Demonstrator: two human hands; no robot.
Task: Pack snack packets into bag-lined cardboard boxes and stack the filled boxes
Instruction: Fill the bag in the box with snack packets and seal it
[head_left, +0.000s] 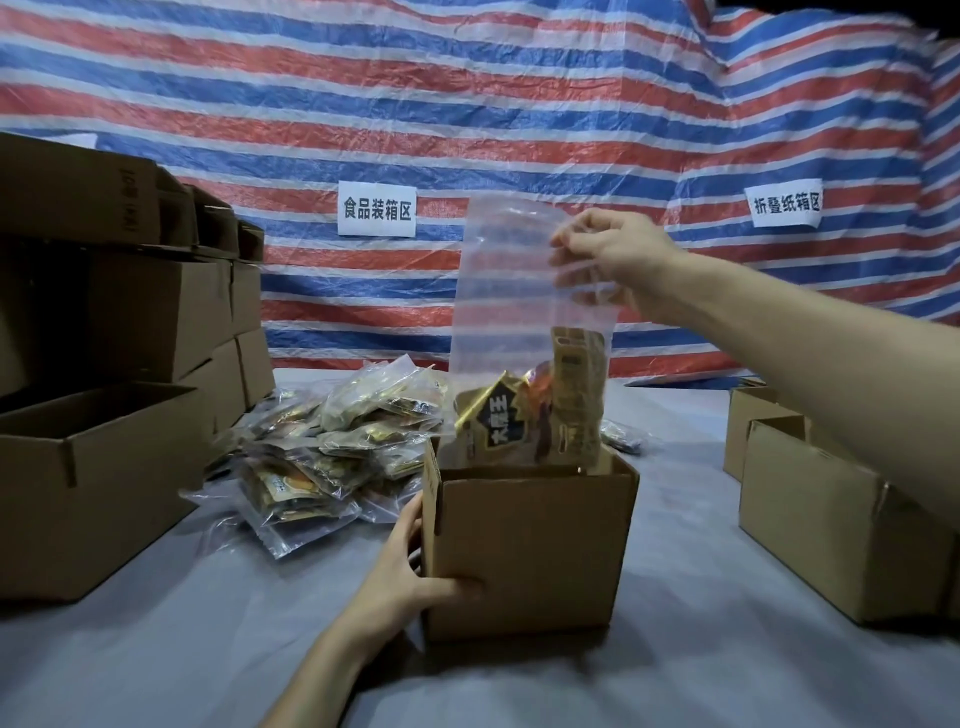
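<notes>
a: cardboard first: where do we find the small brown cardboard box (530, 545)?
b: upright on the grey table cover (675, 675), centre front. our left hand (410, 577) grips its near-left corner, thumb on the front face.
a: and the clear plastic bag (509, 291)?
b: it stands up out of the box, gold snack packets (524, 421) in its lower part. our right hand (613, 254) pinches its upper edge, well above the other hand.
a: surroundings?
b: loose pile of clear-wrapped packets (332, 447) just left of the box; stacked brown boxes (130, 312) far left; open boxes (831, 519) at right.
</notes>
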